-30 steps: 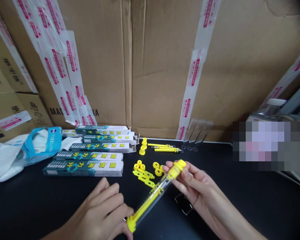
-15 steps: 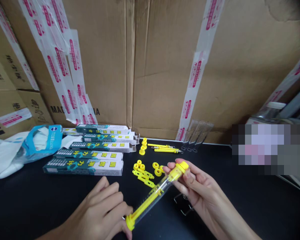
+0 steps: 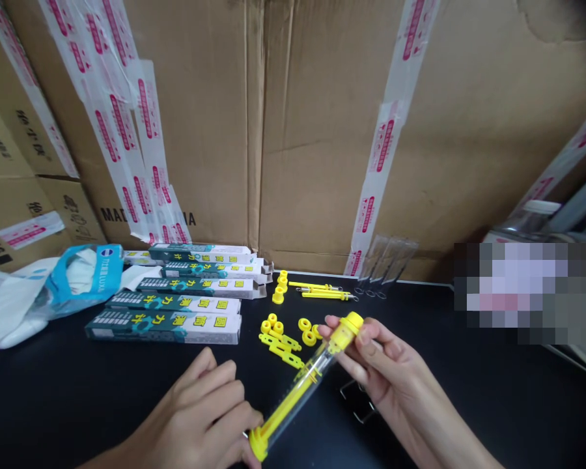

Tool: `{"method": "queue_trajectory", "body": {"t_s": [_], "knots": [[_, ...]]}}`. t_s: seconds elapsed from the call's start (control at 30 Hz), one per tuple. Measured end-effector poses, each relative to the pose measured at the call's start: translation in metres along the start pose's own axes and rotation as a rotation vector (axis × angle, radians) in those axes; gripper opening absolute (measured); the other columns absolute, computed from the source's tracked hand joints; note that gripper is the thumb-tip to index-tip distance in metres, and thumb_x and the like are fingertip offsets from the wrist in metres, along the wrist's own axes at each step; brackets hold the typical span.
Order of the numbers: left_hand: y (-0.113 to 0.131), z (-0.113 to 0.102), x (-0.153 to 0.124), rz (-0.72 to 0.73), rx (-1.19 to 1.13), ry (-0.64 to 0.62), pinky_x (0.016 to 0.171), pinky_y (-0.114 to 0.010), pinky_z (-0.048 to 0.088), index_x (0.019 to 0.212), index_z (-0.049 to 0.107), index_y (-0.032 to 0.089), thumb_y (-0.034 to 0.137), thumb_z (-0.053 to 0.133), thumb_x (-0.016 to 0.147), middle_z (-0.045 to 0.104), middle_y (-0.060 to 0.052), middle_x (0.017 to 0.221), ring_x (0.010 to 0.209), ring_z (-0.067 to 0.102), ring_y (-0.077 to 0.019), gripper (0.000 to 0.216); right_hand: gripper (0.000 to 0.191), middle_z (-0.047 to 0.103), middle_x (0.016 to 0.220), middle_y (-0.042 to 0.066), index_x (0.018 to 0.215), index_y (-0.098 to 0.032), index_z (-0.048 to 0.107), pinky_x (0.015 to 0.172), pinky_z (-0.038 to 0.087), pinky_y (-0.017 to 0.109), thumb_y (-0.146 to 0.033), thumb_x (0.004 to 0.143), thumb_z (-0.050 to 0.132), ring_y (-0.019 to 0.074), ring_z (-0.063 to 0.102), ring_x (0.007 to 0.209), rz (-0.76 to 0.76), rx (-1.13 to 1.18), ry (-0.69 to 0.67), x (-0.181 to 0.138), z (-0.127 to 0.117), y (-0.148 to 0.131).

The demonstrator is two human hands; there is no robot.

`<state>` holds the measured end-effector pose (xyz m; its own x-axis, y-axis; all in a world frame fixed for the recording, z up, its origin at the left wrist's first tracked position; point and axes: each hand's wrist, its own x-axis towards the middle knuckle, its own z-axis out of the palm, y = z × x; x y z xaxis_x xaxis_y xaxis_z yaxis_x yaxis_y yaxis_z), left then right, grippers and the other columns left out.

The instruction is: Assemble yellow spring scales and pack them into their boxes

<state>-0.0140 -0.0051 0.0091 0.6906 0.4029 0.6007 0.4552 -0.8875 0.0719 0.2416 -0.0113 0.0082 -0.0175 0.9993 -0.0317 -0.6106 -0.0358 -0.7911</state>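
Note:
A clear tube spring scale (image 3: 297,396) with yellow ends slants across the middle, its far end up and to the right. My right hand (image 3: 385,361) is closed round the far yellow cap. At the near end my left hand (image 3: 205,413) is closed with its fingertips at the yellow collar, pinching a small metal piece that is mostly hidden. Inside the tube a yellow rod and part of a spring show. Just beyond the tube lie flat yellow plates (image 3: 280,344), yellow rings (image 3: 308,335) and small yellow caps (image 3: 272,324). Bent metal wire hooks (image 3: 364,410) lie beneath my right wrist.
Several printed cartons (image 3: 166,326) are stacked at left, beside a blue-and-white plastic packet (image 3: 85,277). Further back lie yellow rods with springs (image 3: 322,292), stepped yellow caps (image 3: 279,293) and clear tubes (image 3: 383,260). A large cardboard box (image 3: 312,130) walls off the back.
The spring scale's near end has shifted slightly right and down, and its far cap slightly left. Both hands keep their hold.

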Motion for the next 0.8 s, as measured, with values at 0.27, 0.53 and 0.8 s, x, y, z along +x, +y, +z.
{"method": "queue_trajectory", "body": {"t_s": [0.27,0.53,0.8], "knots": [[-0.002,0.012,-0.006,0.022,0.009,0.142,0.067,-0.033,0.035,0.074,0.063,0.02,0.033,0.038,0.107,0.059,0.003,0.058,0.057,0.049,-0.0163,0.043,0.028,0.077,0.119,0.008,0.118,-0.025,0.072,0.098,0.055,0.027,-0.021,0.091,0.071,0.0181,0.071,0.111,0.084,0.089,-0.084,0.003,0.0,-0.005],[-0.001,-0.007,-0.001,-0.005,-0.002,-0.046,0.067,-0.032,0.035,0.078,0.064,0.02,0.031,0.043,0.106,0.064,0.003,0.066,0.061,0.054,-0.0157,0.037,0.016,0.08,0.108,0.006,0.101,-0.02,0.078,0.093,0.057,0.023,-0.024,0.085,0.077,0.0181,0.075,0.1,0.058,0.047,-0.074,0.001,0.002,-0.007],[-0.006,-0.015,0.007,0.011,0.005,-0.045,0.07,-0.029,0.037,0.079,0.066,0.02,0.03,0.042,0.106,0.063,0.004,0.066,0.061,0.055,-0.0137,0.037,0.017,0.08,0.102,0.007,0.102,-0.02,0.078,0.092,0.057,0.023,-0.025,0.086,0.076,0.0185,0.074,0.101,0.013,0.003,-0.055,0.0,0.001,-0.007]]}}
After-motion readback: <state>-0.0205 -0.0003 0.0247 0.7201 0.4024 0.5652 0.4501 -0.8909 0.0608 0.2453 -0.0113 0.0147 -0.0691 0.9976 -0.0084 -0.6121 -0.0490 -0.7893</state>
